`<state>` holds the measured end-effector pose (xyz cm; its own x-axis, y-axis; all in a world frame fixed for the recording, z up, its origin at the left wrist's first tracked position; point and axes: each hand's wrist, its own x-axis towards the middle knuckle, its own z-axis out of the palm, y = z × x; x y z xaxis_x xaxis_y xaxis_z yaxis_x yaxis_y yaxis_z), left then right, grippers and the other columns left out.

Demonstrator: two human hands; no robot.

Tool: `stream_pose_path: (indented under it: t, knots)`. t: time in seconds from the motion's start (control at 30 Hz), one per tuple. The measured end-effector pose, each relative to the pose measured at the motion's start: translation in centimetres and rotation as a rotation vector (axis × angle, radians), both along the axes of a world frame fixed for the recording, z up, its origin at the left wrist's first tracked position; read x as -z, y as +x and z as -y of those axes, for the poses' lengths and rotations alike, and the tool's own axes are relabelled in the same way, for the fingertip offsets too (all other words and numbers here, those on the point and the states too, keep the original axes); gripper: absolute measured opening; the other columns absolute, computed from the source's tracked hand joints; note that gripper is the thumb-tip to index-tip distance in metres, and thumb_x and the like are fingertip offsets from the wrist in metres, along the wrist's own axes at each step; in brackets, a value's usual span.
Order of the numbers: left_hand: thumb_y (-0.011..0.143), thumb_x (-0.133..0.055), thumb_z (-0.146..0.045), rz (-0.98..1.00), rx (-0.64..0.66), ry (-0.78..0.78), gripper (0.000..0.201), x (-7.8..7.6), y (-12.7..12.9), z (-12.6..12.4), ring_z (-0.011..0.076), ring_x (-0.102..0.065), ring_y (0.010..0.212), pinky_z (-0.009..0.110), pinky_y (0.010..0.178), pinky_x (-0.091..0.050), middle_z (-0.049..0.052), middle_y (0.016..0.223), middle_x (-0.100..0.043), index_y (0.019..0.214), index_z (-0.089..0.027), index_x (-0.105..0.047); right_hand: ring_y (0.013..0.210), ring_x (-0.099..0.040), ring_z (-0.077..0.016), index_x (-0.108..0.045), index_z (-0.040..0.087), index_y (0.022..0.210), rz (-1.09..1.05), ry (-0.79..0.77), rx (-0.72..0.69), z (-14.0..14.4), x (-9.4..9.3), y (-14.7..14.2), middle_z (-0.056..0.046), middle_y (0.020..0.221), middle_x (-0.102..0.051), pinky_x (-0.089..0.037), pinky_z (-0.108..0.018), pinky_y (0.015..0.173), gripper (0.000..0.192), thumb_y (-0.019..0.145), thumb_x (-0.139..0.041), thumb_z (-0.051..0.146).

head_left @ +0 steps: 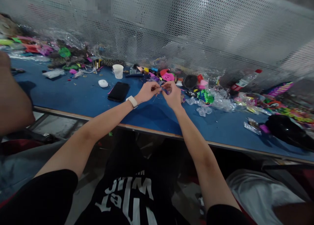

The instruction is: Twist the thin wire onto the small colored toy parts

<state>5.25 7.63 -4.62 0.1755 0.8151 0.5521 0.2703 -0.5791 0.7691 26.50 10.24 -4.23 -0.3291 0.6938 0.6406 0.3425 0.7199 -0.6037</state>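
Note:
My left hand, with a pale watch band at the wrist, is closed in a pinch above the blue table. Facing it, my right hand pinches too, and the fingertips of both nearly meet. Something small with thin strands shows between them, too fine and blurred to name. A black phone lies to the left of my left hand. Just beyond my hands is a pink toy piece with a drawn face, among other small coloured pieces.
A white paper cup and a white rounded case stand left. Clear plastic bags, a red-capped bottle and a black bag-like object lie right. Perforated metal backs the table. Another person's arm is at the left.

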Motion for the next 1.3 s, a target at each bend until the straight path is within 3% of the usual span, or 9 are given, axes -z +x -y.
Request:
stream_pose_path:
  t: [0.07,0.33,0.53,0.67,0.9,1.17,1.3]
  knots:
    - [0.109,-0.079,-0.033,-0.015,0.031,0.0,0.025,0.0,0.0,0.1,0.0163,-0.07,0.068,0.032,0.074,-0.059,0.003,0.075,-0.077,0.088,-0.021,-0.072,0.116,-0.079,-0.0345,-0.081,0.032,0.124,0.018,-0.012,-0.038,0.1,-0.2,0.2,-0.009,0.123,-0.087,-0.065,-0.061,0.117,0.027,0.097,-0.083,0.027]
    - [0.108,-0.081,-0.033,0.094,0.052,-0.065,0.021,0.4,0.4,0.0,0.0148,-0.07,0.069,0.033,0.075,-0.062,0.006,0.087,-0.081,0.093,-0.02,-0.073,0.119,-0.079,-0.0367,-0.088,0.03,0.112,0.07,0.051,-0.041,-0.5,-0.2,0.7,-0.01,0.118,-0.088,-0.061,-0.062,0.12,0.016,0.1,-0.08,0.025]
    - [0.109,-0.086,-0.044,0.138,0.066,-0.107,0.031,0.6,0.6,-0.1,0.0149,-0.07,0.07,0.032,0.073,-0.063,0.006,0.085,-0.08,0.094,-0.02,-0.073,0.128,-0.076,-0.0422,-0.092,0.032,0.11,0.177,0.116,0.034,-0.8,-0.5,1.2,-0.011,0.12,-0.089,-0.052,-0.073,0.128,0.011,0.104,-0.084,0.029]
    - [0.108,-0.087,-0.045,0.129,0.081,-0.115,0.031,0.7,0.6,-0.1,0.0157,-0.072,0.075,0.033,0.076,-0.063,0.007,0.089,-0.081,0.097,-0.019,-0.075,0.126,-0.077,-0.0413,-0.093,0.035,0.11,0.185,0.138,0.058,-1.1,-0.4,1.3,-0.009,0.116,-0.089,-0.053,-0.073,0.126,0.012,0.104,-0.086,0.027]
    - [0.107,-0.085,-0.033,0.091,0.061,-0.063,0.019,0.6,0.5,-0.1,0.0163,-0.073,0.079,0.034,0.081,-0.064,0.007,0.093,-0.08,0.098,-0.019,-0.076,0.124,-0.081,-0.0404,-0.095,0.034,0.11,0.061,0.055,0.012,-0.8,-0.6,1.4,-0.008,0.118,-0.091,-0.057,-0.069,0.126,0.011,0.1,-0.091,0.031]
    - [0.109,-0.085,-0.049,0.089,0.031,-0.052,0.033,1.0,0.5,-0.2,0.017,-0.07,0.074,0.034,0.073,-0.061,0.006,0.084,-0.078,0.094,-0.021,-0.075,0.12,-0.083,-0.0406,-0.095,0.035,0.101,0.034,-0.018,0.004,-0.3,-1.3,1.5,-0.007,0.114,-0.093,-0.059,-0.07,0.125,0.008,0.096,-0.097,0.04]
    - [0.109,-0.085,-0.05,0.089,0.03,-0.047,0.034,1.1,0.3,-0.3,0.0181,-0.068,0.071,0.035,0.071,-0.057,0.006,0.08,-0.076,0.092,-0.022,-0.075,0.123,-0.083,-0.0411,-0.096,0.034,0.108,0.06,-0.02,-0.009,-0.3,-1.1,1.4,-0.008,0.117,-0.093,-0.055,-0.071,0.129,0.011,0.099,-0.097,0.04]
